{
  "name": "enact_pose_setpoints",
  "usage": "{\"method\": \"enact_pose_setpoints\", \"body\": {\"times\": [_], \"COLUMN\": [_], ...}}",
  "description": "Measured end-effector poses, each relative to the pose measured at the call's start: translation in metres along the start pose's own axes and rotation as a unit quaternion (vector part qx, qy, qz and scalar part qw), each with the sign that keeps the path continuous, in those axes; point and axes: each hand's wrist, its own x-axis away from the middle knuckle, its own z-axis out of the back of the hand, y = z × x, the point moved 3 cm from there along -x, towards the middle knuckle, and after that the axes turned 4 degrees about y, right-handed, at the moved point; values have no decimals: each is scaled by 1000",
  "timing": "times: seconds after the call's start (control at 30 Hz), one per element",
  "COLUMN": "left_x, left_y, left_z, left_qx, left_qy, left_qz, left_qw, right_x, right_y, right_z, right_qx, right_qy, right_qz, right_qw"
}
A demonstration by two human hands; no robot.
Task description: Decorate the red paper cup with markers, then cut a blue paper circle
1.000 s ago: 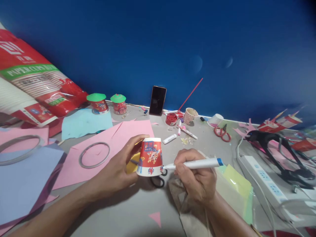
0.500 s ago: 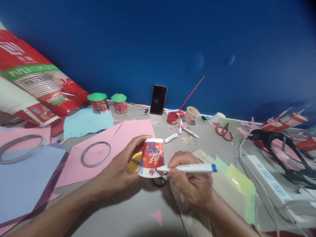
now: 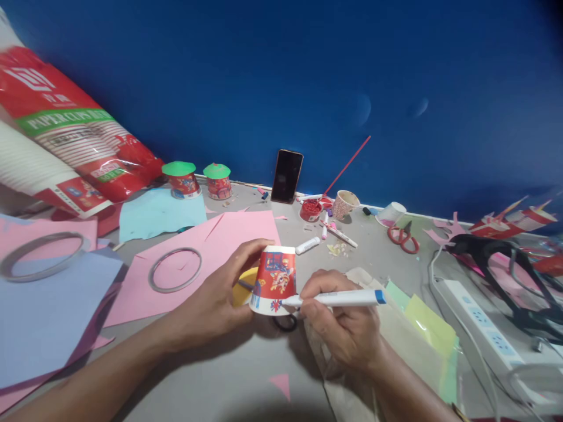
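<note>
My left hand is wrapped round a red and white printed paper cup, held upside down above the table. Between the fingers and thumb of my right hand is a white marker with a blue end. Its tip points left and meets the white band low on the cup, beside a small blue and red drawn mark. Behind the cup, partly hidden, lie a yellow object and a black ring-shaped handle.
Pink paper with a grey tape ring lies left. Two green-topped cups, a phone and a red pot stand at the back. Red-handled scissors and a power strip are on the right.
The whole view has shifted slightly, so things appear a little further right. My left hand still grips the cup, and the marker tip stays by the drawn mark, which looks bluer.
</note>
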Motion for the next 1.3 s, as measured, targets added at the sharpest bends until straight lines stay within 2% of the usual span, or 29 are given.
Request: {"method": "enact_pose_setpoints", "body": {"times": [0.47,0.77,0.9,1.13,1.3], "left_x": [0,-2,-1,-1,-1], "left_y": [2,1,-5,-12,-16], "left_z": [2,1,2,6,7], "left_qx": [3,8,21,51,51], "left_qy": [1,11,4,25,37], "left_qz": [-5,0,15,15,26], "left_qw": [1000,1000,1000,998,998], "right_x": [2,10,7,7,13], "right_y": [2,8,8,11,26], "right_z": [1,9,10,9,5], "right_qx": [-2,-56,-46,-5,-48], "right_qy": [7,95,102,105,141], "right_qz": [-48,-93,-92,-77,-99], "right_qw": [999,989,989,991,984]}}
